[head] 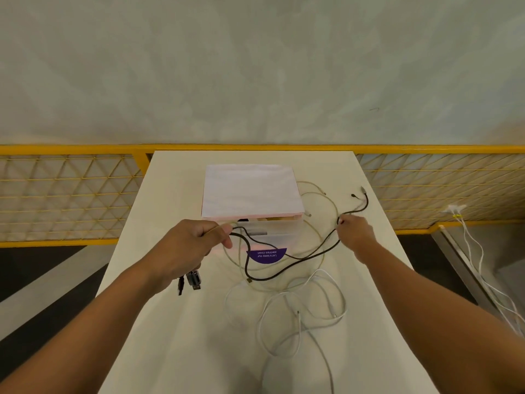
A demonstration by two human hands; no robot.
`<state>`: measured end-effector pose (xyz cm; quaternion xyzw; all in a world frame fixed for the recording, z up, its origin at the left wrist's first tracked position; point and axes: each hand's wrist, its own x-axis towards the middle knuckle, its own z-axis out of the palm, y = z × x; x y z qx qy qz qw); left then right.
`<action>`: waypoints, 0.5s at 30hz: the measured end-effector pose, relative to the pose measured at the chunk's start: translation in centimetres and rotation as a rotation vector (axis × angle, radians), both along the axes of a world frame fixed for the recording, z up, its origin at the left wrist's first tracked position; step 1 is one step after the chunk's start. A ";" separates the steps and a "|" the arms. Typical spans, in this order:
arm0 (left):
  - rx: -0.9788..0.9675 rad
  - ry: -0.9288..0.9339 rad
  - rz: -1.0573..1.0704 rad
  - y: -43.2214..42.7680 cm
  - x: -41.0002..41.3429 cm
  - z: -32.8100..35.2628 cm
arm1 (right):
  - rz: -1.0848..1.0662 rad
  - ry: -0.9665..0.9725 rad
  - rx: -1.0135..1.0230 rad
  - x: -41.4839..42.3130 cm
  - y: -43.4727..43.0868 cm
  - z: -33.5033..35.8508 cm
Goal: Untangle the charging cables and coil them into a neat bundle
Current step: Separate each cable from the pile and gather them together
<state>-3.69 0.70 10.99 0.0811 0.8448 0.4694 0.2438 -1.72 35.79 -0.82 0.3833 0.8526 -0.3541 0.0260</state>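
While the left hand (196,245) and right hand (355,233) hold the black cable (298,258), its slack sags over the middle of the table (170,194).
Left hand grips one stretch in curled fingers, plugs (193,280) hanging below. Right hand pinches another stretch nearer the right edge. The slack crosses the white cables (321,302) in front of the box (272,237). Pulling the hands apart could cinch a crossing and drag the white cables along.

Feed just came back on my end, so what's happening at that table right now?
A person is sorting tangled cables on a white table. The left hand grips the black cable near its USB plugs, which hang below it. The right hand pinches the same cable farther along, near its forked end. Between the hands it sags across paler cables. A white cable lies in loose loops nearer the person. Nothing is coiled yet.
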 end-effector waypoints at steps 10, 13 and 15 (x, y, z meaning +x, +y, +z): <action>-0.045 0.046 -0.010 0.5 0.0 0.4 | 0.359 -0.073 -0.030 -0.4 -2.6 5.0; -0.073 0.070 -0.041 0.9 0.1 0.8 | 0.633 0.102 -0.262 -0.1 -6.6 10.9; -0.082 0.093 -0.069 1.3 0.3 1.2 | 0.822 0.123 -0.308 -0.1 -9.6 13.3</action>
